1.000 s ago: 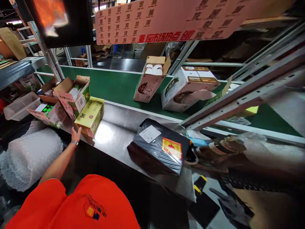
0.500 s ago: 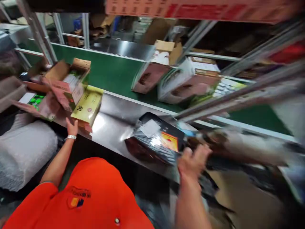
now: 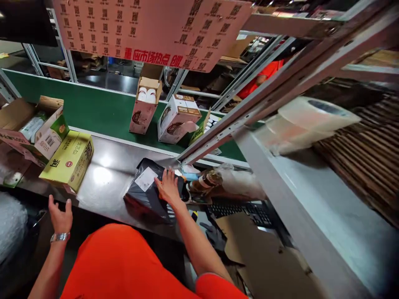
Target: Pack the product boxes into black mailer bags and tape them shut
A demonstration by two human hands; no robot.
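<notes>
My right hand (image 3: 168, 187) lies flat, fingers spread, on a black plastic-wrapped parcel (image 3: 146, 189) with a white label, which rests on the steel table (image 3: 109, 182). My left hand (image 3: 60, 214) hovers open in front of the table's near edge, holding nothing, a watch on its wrist. The nearest thing to it is a yellow carton (image 3: 68, 160) with dark lettering, lying on the table a little beyond the fingers.
An open pink-and-green carton (image 3: 34, 128) lies left of the yellow one. Two cartons (image 3: 143, 108) (image 3: 176, 122) ride the green conveyor (image 3: 93, 110). Tape rolls (image 3: 208, 180), a keyboard (image 3: 243, 209) and cardboard sheets (image 3: 264, 253) sit at the right. A grey shelf (image 3: 311, 199) juts over.
My right hand came in from the right and settled onto the black parcel. My left hand drew back from the yellow carton toward the table's edge. The view swung right.
</notes>
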